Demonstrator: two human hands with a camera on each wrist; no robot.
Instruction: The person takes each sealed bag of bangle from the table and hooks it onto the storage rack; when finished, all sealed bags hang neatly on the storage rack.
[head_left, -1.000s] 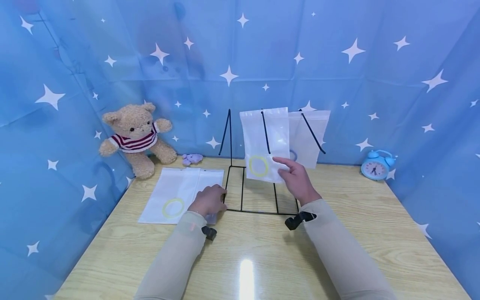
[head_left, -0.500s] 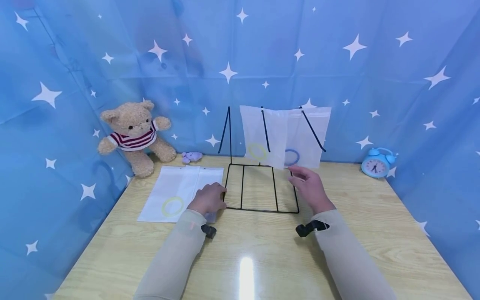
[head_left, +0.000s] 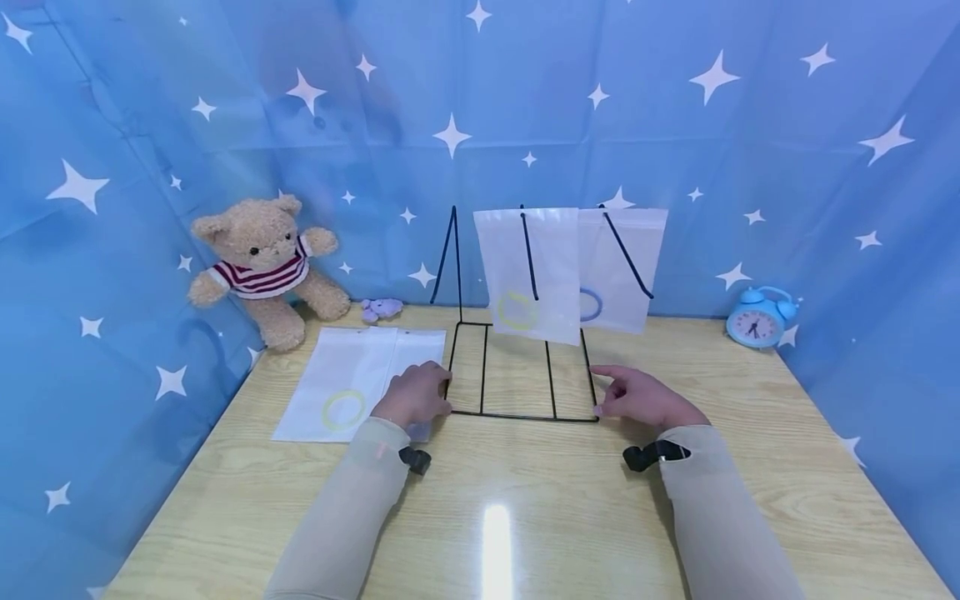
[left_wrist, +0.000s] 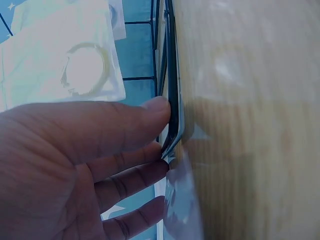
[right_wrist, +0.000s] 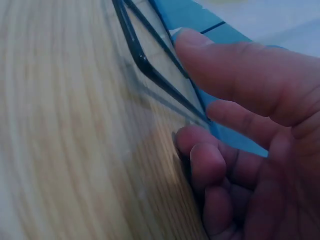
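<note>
A black wire display rack (head_left: 517,416) stands on the table with three slanted prongs. My left hand (head_left: 414,395) holds its front left corner; the left wrist view shows the thumb (left_wrist: 135,120) against the black bar and fingertips on the other side. At the front right corner is my right hand (head_left: 647,397), index finger reaching to the side bar, thumb apart from it, remaining fingers curled. A white zip bag with a yellow ring (head_left: 528,262) hangs on the middle prong. On the right prong hangs another bag with a blue ring (head_left: 626,258). The left prong is bare.
More white bags (head_left: 330,358), one with a yellow ring, lie flat left of the rack, partly under my left hand. A teddy bear (head_left: 258,250), a small purple toy (head_left: 382,309) and a blue alarm clock (head_left: 760,318) stand along the blue starry curtain.
My right hand has moved from the middle bag down and right to the rack's front right corner. The hanging bag has swung and settled. The left hand has stayed at its corner.
</note>
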